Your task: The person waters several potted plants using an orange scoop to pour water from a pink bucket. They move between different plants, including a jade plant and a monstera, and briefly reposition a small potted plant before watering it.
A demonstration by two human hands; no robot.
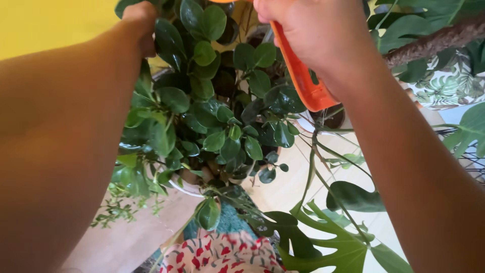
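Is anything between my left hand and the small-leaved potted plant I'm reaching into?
Nothing visible: the left hand is already among the round dark green leaves of the small-leaved potted plant. The right hand holds an orange plastic handle beside it.

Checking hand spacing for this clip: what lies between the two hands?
In the head view, glossy round leaves of the potted plant fill the stretch between the left hand and the right hand, which grips an orange handle.

An orange tool handle [303, 81] is showing against dark green leaves [217, 111]; red-and-white patterned cloth [222, 255] is lying below; the wall [50, 23] is glowing yellow.
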